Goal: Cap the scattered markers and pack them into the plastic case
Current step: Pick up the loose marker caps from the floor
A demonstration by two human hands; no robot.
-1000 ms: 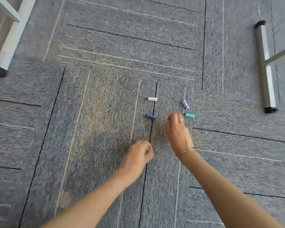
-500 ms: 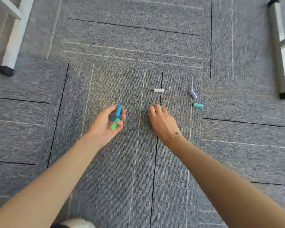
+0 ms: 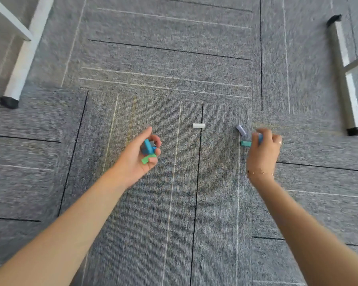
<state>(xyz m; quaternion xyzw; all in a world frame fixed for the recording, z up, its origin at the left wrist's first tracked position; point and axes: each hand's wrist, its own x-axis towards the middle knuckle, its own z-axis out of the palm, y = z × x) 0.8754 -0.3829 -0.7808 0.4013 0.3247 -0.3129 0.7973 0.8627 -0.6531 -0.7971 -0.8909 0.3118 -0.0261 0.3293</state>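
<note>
The head view looks down on grey carpet [image 3: 194, 223] crossed by thin dark and pale lines, with both bare forearms reaching forward over it.

The left hand [image 3: 140, 156] is turned palm-up above the carpet, its fingers curled round a small cluster of marker caps: a blue cap [image 3: 147, 145] on top, a green cap [image 3: 146, 159] poking out below near the little finger, and a small grey piece between the fingertips (too blurred to name with any certainty).

The right hand [image 3: 264, 150] is blurred. Its fingers are curled, and a dark blue cap [image 3: 260, 138] shows pinched between the thumb and the fingers. A thin bracelet [image 3: 256, 172] sits on that wrist, and a ring [image 3: 279, 143] on one finger.

Three caps lie loose on the carpet. A teal cap [image 3: 245, 143] lies just left of the right hand's thumb, touching or nearly so; I cannot tell which. A lilac cap [image 3: 241, 130] lies tilted just above it. A white cap [image 3: 198, 125] lies flat across a dark carpet line, between the two hands and farther out.

A pale furniture leg [image 3: 23, 58] with a black foot stands at upper left, and another metal leg [image 3: 346, 83] at right
</note>
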